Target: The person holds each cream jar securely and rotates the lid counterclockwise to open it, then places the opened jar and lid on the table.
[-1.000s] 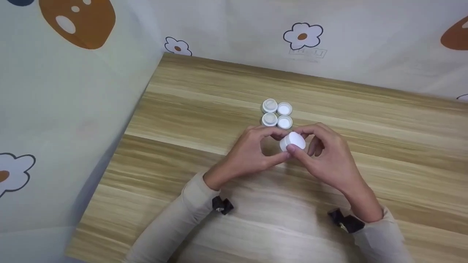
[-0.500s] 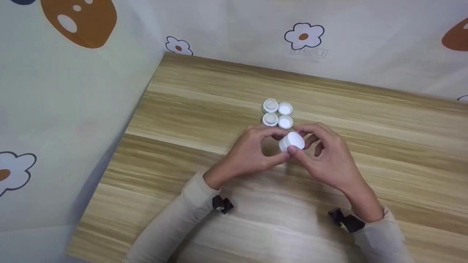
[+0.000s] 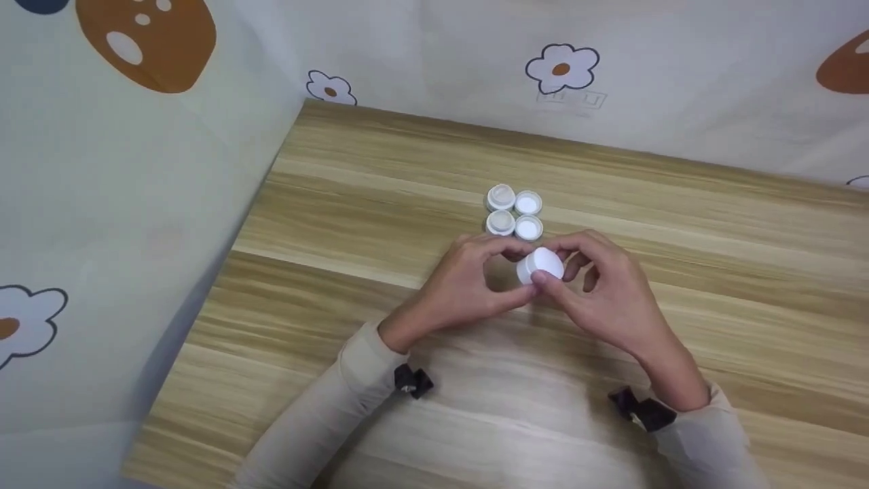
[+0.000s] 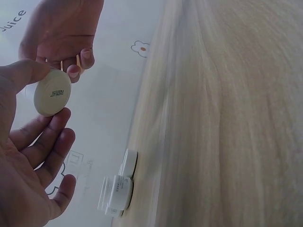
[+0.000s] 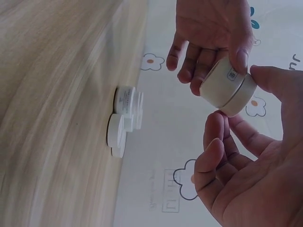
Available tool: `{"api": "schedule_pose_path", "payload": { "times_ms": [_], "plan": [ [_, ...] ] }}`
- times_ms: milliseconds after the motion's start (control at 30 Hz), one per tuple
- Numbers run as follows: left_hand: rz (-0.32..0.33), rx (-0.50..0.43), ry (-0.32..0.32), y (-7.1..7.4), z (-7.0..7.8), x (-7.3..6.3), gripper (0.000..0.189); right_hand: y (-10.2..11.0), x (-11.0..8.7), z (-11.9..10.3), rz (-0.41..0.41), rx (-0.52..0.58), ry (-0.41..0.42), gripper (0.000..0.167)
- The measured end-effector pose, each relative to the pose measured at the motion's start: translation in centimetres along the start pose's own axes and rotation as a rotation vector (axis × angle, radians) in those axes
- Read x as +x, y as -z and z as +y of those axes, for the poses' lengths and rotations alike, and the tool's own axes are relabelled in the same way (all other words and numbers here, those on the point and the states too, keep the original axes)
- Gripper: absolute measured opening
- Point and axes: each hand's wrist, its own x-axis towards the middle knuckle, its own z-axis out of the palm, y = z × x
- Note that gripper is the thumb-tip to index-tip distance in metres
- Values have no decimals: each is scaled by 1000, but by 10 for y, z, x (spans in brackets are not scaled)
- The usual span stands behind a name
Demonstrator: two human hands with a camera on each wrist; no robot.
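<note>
A small white cosmetic jar (image 3: 527, 269) is held up over the table between both hands, tilted with its flat lid (image 3: 548, 263) toward the right. My left hand (image 3: 463, 282) grips the jar's body between thumb and fingers. On the lid side, my right hand (image 3: 607, 299) pinches the lid's edge with thumb and forefinger. A seam runs between lid and body in the right wrist view, where a small printed mark (image 5: 232, 74) shows on the body. Dark printed characters mark the jar's round base (image 4: 53, 93) in the left wrist view.
Just beyond the hands, two open white jars (image 3: 501, 197) stand in a column on the wood-grain table (image 3: 366, 204). Beside them on the right lie two lids (image 3: 528, 203), insides up. A pale patterned sheet (image 3: 434, 54) rises behind the table.
The fingers of my right hand have shifted slightly around the lid. Both hands and the jar stay in nearly the same place; the jars and lids on the table have not moved.
</note>
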Motion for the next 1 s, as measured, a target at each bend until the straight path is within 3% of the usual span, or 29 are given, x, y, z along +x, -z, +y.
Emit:
{"api": "schedule_pose_path", "payload": {
  "times_ms": [267,600,1000],
  "plan": [
    [2,4,2,0,0,1,40,0,0,0,-11,3,23,34],
    [27,6,-15,0,2,1,38,0,0,-1,8,30,-49,38],
    [27,-7,-36,0,-1,1,38,-1,0,0,10,15,-17,34]
  ]
}}
